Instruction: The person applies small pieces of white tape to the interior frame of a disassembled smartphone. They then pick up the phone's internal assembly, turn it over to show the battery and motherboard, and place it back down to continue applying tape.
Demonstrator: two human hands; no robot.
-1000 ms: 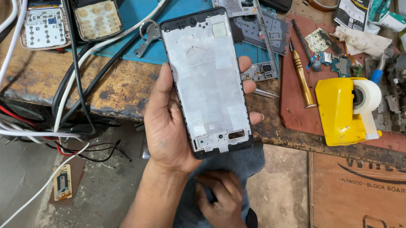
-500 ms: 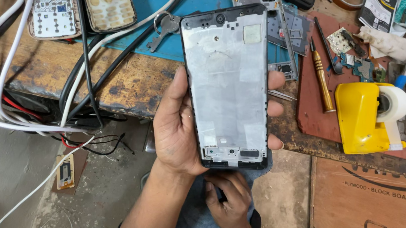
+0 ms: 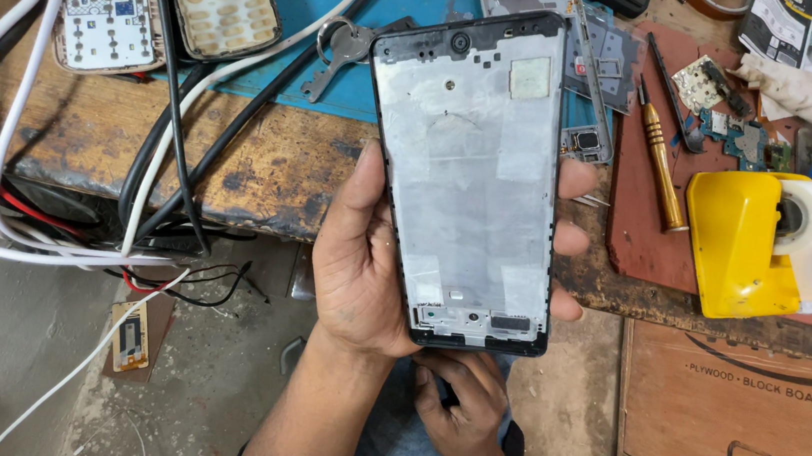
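Observation:
My left hand [image 3: 361, 274] holds a bare phone middle frame [image 3: 472, 175] upright. The frame is a silver metal plate with a black rim and a camera hole at its top. My thumb lies along its left edge and my fingertips wrap round its right edge. My right hand [image 3: 462, 410] sits just under the frame's bottom edge, over my lap, with its fingers curled. Something dark shows between those fingers, but I cannot tell if they grip it.
The worn wooden bench [image 3: 262, 163] carries a blue mat [image 3: 348, 11], two opened keypad phones [image 3: 113, 6], keys [image 3: 345, 46], a yellow-handled screwdriver [image 3: 659, 164], a yellow tape dispenser [image 3: 746, 244] and loose phone parts [image 3: 594, 67]. Cables [image 3: 15, 217] hang at the left. A cardboard box [image 3: 747, 425] stands at the lower right.
My left hand has brought the frame up and closer to the camera, so it fills more of the view. My right hand stays curled below it.

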